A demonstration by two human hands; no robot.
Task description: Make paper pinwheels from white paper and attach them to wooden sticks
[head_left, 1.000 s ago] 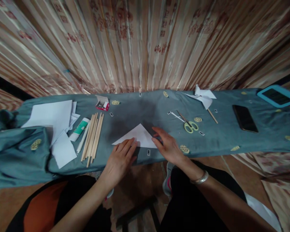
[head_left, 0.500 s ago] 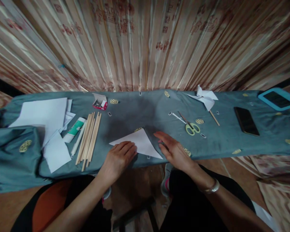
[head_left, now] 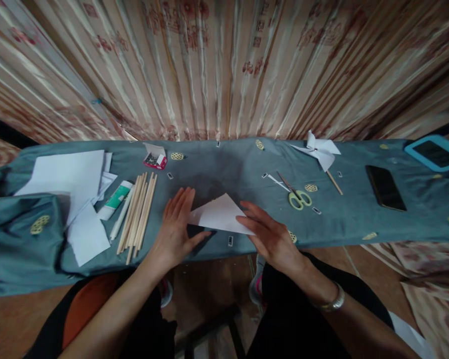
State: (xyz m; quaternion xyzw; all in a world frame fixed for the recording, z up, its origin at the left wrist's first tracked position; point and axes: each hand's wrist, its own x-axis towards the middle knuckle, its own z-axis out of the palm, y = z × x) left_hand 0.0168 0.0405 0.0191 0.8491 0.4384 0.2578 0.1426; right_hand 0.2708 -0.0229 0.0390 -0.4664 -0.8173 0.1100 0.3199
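A white sheet of paper folded into a triangle (head_left: 220, 214) lies in front of me, its peak pointing away. My right hand (head_left: 271, 239) grips its right corner between thumb and fingers. At the left corner is my left hand (head_left: 179, 227), fingers stretched out and thumb spread apart, beside or just touching the paper tip. To the left of that hand lie several wooden sticks (head_left: 137, 217) and a white candle-like stick (head_left: 121, 215). Green-handled scissors (head_left: 298, 197) rest to the right of my right hand.
Loose white paper (head_left: 67, 172) and a green-and-white tube (head_left: 115, 200) are on the left. A small red box (head_left: 155, 158) of metal bits stands at the back. Rightward lie a paper pinwheel (head_left: 320, 152), a black phone (head_left: 386, 187) and a blue-framed tablet (head_left: 436, 152). A curtain hangs behind.
My left hand has come off the paper's middle, moved left and spread its fingers. My right hand has closed on the right corner, and the paper has shifted slightly away from me.
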